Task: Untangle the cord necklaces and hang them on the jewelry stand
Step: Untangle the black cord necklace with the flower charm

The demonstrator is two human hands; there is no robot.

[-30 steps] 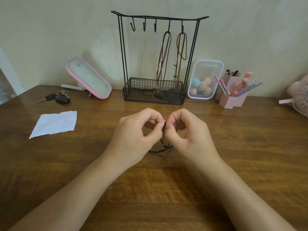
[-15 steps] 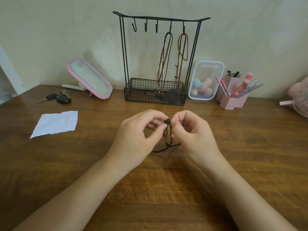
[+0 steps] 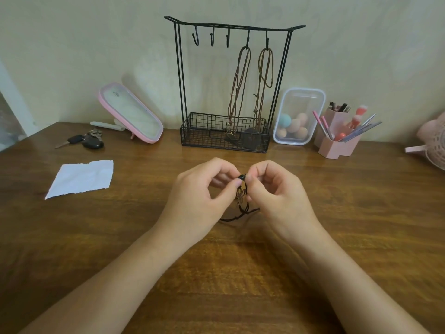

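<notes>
A tangled black cord necklace (image 3: 241,208) hangs between my two hands over the middle of the wooden table (image 3: 361,213). My left hand (image 3: 199,196) and my right hand (image 3: 277,196) both pinch its top knot, fingertips almost touching. Loose cord trails on the table below. The black wire jewelry stand (image 3: 231,27) stands at the back against the wall. Two brown cord necklaces (image 3: 240,88) hang from its two right hooks, their ends in the base basket. Three left hooks are bare.
A pink mirror (image 3: 131,112) leans left of the stand, with keys (image 3: 84,141) and a white paper (image 3: 81,178) nearby. A clear box of sponges (image 3: 298,115), a pink brush holder (image 3: 337,138) and a pink object (image 3: 433,143) sit to the right.
Both hands have lifted the knot slightly and more black cord now hangs and trails beneath them. The pinch has shifted to the top of the tangle.
</notes>
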